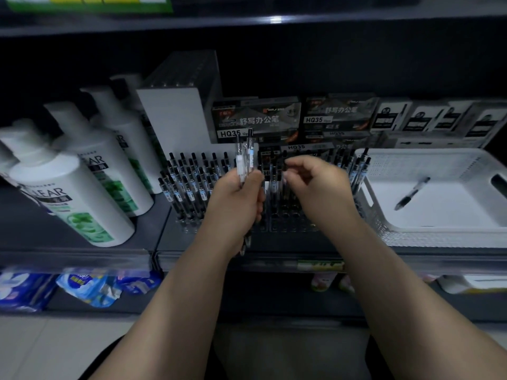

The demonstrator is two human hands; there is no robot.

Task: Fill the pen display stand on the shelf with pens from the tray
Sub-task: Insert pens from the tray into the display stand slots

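Slim clear-barrelled pens (245, 157) are gripped upright by the curled fingers of the left hand (236, 204). The fingers of the right hand (315, 185) are curled just above the slotted stand (288, 215); whether anything is pinched cannot be told. A perforated white tray (439, 160) is set to their right.

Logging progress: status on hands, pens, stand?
Left hand grips pen bunch. Right hand over stand, grasp unclear. One pen in tray. Nothing blocking.

Head view, looking down, near shelf (274, 242)
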